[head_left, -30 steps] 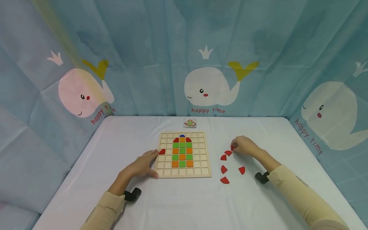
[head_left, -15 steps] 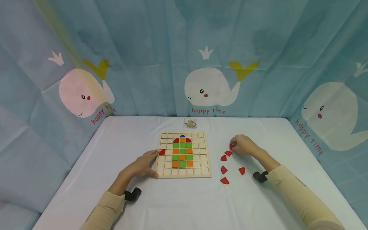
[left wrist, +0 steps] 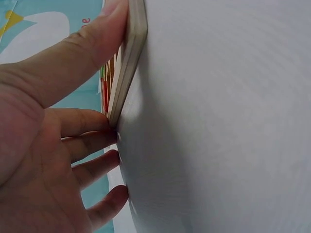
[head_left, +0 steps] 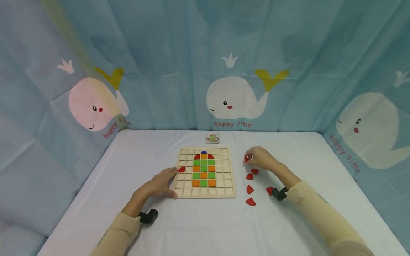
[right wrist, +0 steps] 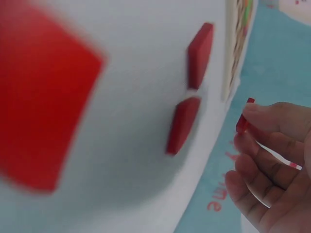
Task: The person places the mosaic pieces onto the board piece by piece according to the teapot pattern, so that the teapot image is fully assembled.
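My right hand (head_left: 261,158) pinches a red quarter-circle tile (head_left: 246,159) between thumb and fingers, to the right of the wooden grid board (head_left: 225,177). In the right wrist view the held tile (right wrist: 245,115) stands edge-on at the fingertips. My left hand (head_left: 161,183) rests spread against the board's left edge, thumb near the front corner. Seen from the left wrist, the thumb (left wrist: 77,56) lies along the board's rim (left wrist: 129,60). On the board, green tiles (head_left: 204,162) and orange tiles (head_left: 204,175) form a block, with red quarter-circles (head_left: 196,156) and a blue half-circle (head_left: 203,152) on top.
Several loose red tiles (head_left: 250,189) lie right of the board; one (head_left: 269,191) is partly behind the right wrist's black camera mount (head_left: 279,194). A lone red tile (head_left: 181,169) sits at the board's left side. A small pattern card (head_left: 212,138) lies behind the board.
My right hand has moved left toward the board, carrying the pinched red tile away from the loose ones. The left hand stays at the board's edge.
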Tool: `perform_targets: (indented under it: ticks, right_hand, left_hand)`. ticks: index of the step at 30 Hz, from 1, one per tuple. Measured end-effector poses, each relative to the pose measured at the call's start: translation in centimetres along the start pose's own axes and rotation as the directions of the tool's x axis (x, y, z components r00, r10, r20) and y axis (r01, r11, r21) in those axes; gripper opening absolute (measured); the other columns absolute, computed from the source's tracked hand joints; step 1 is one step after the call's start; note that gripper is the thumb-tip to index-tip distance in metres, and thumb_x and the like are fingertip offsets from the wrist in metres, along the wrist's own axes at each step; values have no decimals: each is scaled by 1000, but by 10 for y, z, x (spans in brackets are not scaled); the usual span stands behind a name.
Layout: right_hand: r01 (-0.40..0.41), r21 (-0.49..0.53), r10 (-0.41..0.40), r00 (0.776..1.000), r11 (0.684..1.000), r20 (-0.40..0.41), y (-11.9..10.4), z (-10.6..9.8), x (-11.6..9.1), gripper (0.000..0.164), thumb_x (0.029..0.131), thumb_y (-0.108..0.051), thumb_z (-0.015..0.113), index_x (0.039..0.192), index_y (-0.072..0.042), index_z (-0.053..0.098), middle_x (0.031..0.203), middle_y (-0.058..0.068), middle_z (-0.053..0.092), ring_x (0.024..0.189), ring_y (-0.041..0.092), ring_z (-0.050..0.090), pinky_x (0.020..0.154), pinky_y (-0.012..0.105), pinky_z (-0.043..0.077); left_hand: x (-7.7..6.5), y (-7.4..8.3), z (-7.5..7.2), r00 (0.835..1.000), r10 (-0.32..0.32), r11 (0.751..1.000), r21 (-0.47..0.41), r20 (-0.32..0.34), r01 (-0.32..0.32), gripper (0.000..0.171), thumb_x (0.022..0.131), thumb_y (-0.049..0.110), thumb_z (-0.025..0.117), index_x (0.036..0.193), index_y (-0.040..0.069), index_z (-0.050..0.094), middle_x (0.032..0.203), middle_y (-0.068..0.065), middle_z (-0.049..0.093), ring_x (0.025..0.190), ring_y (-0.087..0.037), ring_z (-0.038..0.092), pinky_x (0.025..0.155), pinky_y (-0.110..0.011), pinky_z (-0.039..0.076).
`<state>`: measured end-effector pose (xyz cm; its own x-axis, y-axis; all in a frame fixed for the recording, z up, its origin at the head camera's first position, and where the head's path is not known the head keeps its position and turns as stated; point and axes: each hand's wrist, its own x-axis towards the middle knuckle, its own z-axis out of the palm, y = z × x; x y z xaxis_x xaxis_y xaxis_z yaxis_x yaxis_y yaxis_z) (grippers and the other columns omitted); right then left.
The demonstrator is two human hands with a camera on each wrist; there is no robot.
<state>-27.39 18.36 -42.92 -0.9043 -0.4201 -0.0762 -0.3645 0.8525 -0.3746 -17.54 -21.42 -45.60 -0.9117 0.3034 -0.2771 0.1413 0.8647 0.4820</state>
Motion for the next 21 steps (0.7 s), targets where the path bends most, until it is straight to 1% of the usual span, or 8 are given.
perform_targets:
  ticks: [4, 7, 14, 21]
  right_hand:
    - [72, -12, -72, 997, 997, -17, -13, -1, 6, 23, 83, -9, 71, 105, -1, 73, 92, 8, 70, 84, 20, 61, 78, 36, 56]
    - [112, -12, -112, 993, 994, -20, -24, -1, 10, 21, 83, -9, 72, 103, -2, 73, 91, 7, 70, 84, 19, 62, 78, 35, 55]
    - [145, 0, -145, 989, 989, 9, -48, 4, 23, 23, 85, -11, 72, 107, -4, 73, 93, 5, 68, 83, 16, 59, 77, 31, 52]
    - [218, -12, -218, 976, 976, 18, -70, 13, 37, 21, 85, -12, 72, 105, -6, 74, 91, 4, 67, 81, 15, 58, 77, 30, 51]
  left_hand:
    - [0, -1, 0, 1000, -4, 1000, 2, -3, 4, 106, 69, 30, 88, 151, -1, 29, 159, -20, 27, 147, -42, 22, 116, -63, 22]
    - [1, -1, 1, 1000, -7, 1000, 3, -9, 7, 106, 67, 29, 89, 151, -1, 31, 159, -20, 28, 147, -42, 22, 116, -62, 22]
    - [1, 0, 2, 1000, -13, 1000, 10, -16, 13, 107, 66, 29, 90, 150, -1, 32, 158, -20, 29, 147, -41, 23, 116, -62, 23]
    - [1, 2, 2, 1000, -27, 1000, 14, -10, 28, 107, 65, 29, 90, 150, 0, 33, 158, -19, 29, 146, -41, 24, 115, -63, 24]
